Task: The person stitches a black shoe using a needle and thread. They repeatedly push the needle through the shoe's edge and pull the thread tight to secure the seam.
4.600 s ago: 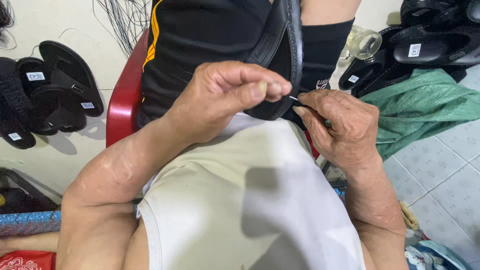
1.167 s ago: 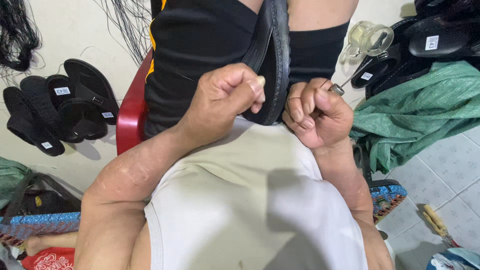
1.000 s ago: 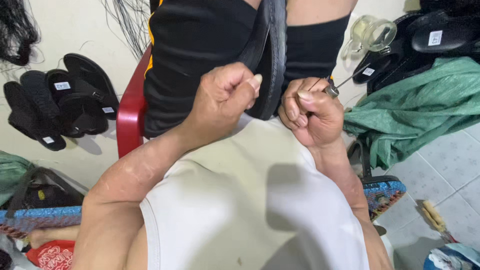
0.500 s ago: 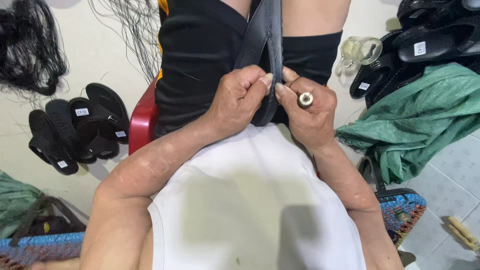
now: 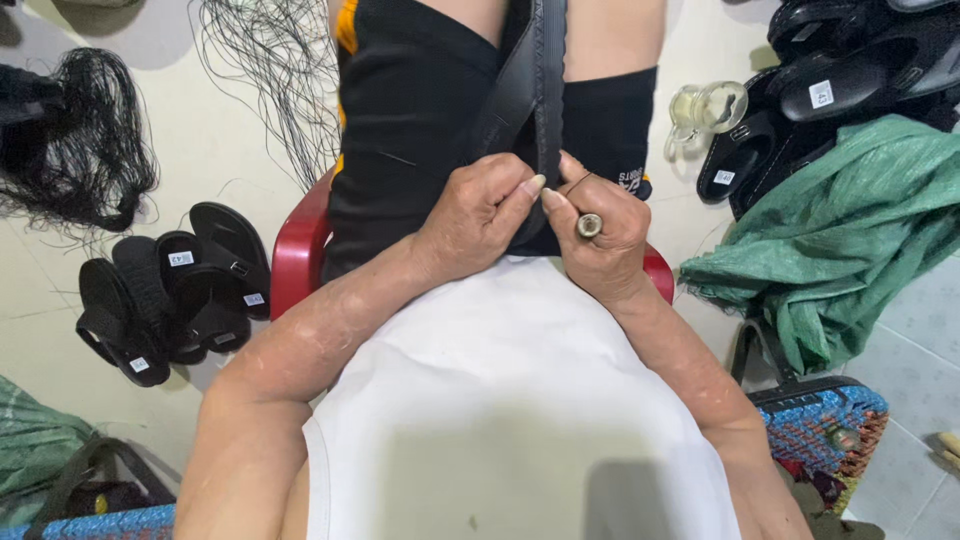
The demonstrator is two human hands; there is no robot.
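sandal (image 5: 535, 90) btwn knees | sandal pile (image 5: 170, 290) left | cloth (image 5: 850, 230) right

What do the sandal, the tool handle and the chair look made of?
Sandal: matt black rubber or foam, with a ridged edge. Tool handle in the right hand: probably wood, its round end pale and worn. Chair: glossy red moulded plastic.

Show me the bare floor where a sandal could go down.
Pale floor lies free between the thread tangle, the hanging threads and the sandal pile. A tile patch shows right of the green sack. Top right is crowded with sandals and a jar.
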